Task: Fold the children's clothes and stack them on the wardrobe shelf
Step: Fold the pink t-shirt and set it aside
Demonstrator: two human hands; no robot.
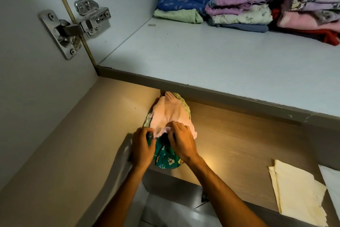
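Your left hand [142, 148] and right hand [181, 141] both pinch the soft pink cotton garment's [169, 114] near edge (pile beneath is loose); tugging could drag the green printed cloth [166, 158] off the shelf.

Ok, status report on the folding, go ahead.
Left hand and right hand pinching pink garment on lower shelf. Green printed garment underneath. Nothing in the way.

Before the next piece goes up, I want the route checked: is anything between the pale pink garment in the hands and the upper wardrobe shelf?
Only the shelf's grey front edge, overhanging the pale pink garment. Both hands, left and right, already pinch it. The white upper shelf has bare space before the folded stacks.
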